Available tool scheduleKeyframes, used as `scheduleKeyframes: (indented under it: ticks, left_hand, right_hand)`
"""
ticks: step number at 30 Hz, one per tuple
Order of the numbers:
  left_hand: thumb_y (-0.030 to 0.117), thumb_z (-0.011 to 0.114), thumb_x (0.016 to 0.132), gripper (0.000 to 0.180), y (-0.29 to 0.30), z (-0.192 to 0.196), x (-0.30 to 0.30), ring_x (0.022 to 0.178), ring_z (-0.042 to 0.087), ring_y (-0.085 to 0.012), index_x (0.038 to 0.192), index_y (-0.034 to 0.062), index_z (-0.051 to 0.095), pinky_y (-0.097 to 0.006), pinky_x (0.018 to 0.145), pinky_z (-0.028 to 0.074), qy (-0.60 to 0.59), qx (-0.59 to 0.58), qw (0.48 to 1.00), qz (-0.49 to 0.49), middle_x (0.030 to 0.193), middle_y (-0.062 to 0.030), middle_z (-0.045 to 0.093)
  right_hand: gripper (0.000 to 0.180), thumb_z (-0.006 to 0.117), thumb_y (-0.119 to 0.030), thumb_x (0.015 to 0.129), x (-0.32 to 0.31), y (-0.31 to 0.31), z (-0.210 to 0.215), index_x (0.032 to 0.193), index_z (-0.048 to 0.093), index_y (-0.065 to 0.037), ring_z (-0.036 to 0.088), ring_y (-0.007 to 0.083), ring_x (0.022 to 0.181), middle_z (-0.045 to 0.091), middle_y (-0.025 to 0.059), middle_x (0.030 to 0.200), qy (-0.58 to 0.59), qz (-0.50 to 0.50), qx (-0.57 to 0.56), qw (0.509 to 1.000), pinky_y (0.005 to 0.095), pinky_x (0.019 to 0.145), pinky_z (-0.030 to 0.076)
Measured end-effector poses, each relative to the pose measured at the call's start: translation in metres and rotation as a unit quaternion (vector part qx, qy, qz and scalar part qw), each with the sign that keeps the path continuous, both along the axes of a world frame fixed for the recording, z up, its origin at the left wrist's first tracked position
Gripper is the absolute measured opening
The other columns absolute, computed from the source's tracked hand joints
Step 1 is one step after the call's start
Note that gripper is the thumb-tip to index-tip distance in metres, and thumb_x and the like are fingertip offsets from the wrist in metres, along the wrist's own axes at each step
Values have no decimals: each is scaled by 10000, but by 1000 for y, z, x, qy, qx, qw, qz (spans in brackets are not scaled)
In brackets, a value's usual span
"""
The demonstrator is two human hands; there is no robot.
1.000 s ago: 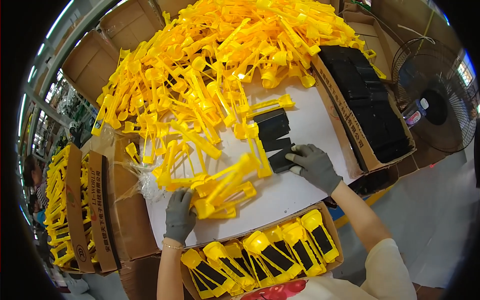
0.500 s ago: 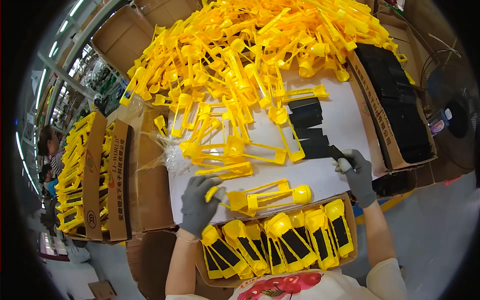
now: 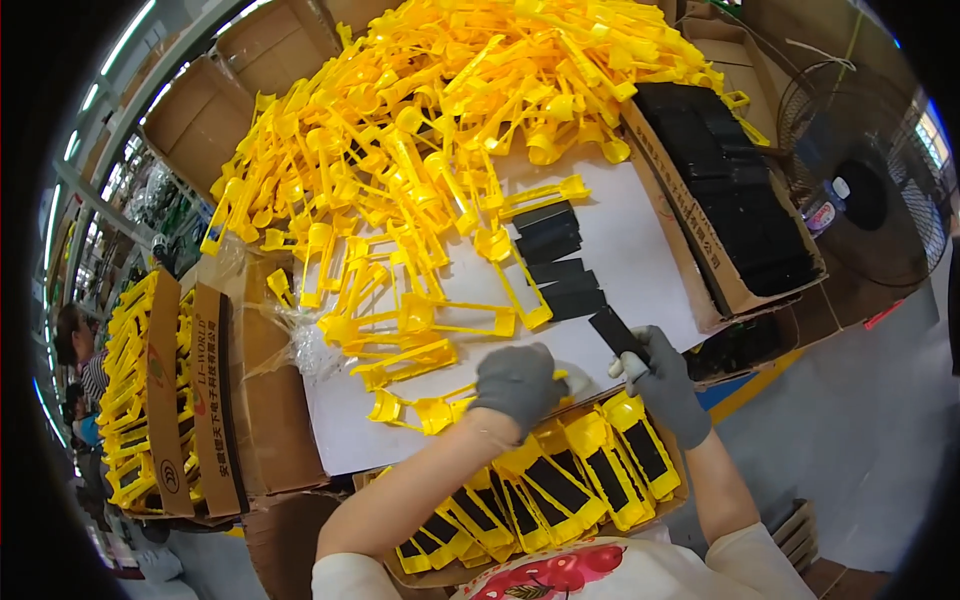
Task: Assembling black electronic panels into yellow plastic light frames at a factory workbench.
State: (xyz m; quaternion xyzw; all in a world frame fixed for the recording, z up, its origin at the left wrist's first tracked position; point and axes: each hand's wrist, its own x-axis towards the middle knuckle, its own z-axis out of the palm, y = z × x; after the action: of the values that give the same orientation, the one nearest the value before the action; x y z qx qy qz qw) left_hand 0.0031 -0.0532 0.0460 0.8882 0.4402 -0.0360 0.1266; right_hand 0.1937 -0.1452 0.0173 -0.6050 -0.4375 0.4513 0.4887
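Note:
My left hand point(image 3: 520, 385), in a grey glove, has its fingers closed over the right end of a yellow plastic frame point(image 3: 435, 412) on the white tabletop; the hand hides much of that frame. In my right hand point(image 3: 662, 378), also gloved with pale fingertips, a thin black rectangular strip point(image 3: 614, 333) is pinched, pointing up and left. Several similar black strips point(image 3: 575, 297) lie in a column just beyond it. Below my hands, a carton point(image 3: 672, 500) holds yellow frames point(image 3: 545, 478) with black strips set in them.
A big heap of yellow frames point(image 3: 470, 90) covers the far table point(image 3: 640, 230). To the right stands a carton of black strips point(image 3: 725, 180), with a fan point(image 3: 865, 190) beyond. Another carton point(image 3: 220, 400) of yellow frames is on the left, with a person point(image 3: 80, 345) behind.
My left hand has moved right across the frame, from its left end to its right end. My right hand has brought the black strip left and nearer to me. The view has shifted.

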Motion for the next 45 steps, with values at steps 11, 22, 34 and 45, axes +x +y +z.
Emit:
scheduleKeyframes:
  ticks: [11, 22, 34, 45]
  left_hand:
    - [447, 663, 787, 394, -10, -11, 21, 829, 697, -307, 904, 79, 745, -412, 700, 545, 135, -89, 987, 7, 874, -154, 712]
    - [15, 595, 773, 360, -49, 52, -109, 874, 662, -384, 1131, 15, 627, -413, 766, 529, -166, 47, 951, 257, 1011, -213, 678]
    - [49, 557, 879, 302, -104, 42, -127, 765, 693, -274, 1147, -85, 596, -293, 593, 571, -613, -293, 634, 370, 995, -196, 673]
    - [-22, 626, 841, 301, -110, 32, -112, 810, 694, -222, 1136, -82, 630, -301, 682, 598, -623, -406, 577, 339, 967, -147, 685]
  right_hand:
    - [228, 626, -117, 910, 9, -13, 15, 1091, 569, 10, 583, 47, 677, 679, 53, 855, 81, 4, -41, 996, 185, 590, 464]
    - [233, 597, -179, 942, 0, -33, 35, 1096, 573, -5, 551, 43, 644, 662, 32, 790, 50, 38, -42, 997, 186, 587, 451]
    - [179, 627, -139, 909, -76, -22, 79, 1027, 610, -6, 663, 89, 687, 678, 71, 763, -14, 197, 35, 980, 236, 630, 513]
    - [199, 653, -241, 881, -78, -25, 69, 924, 614, -50, 638, 309, 583, 648, 143, 685, -226, 154, 88, 958, 366, 534, 494]
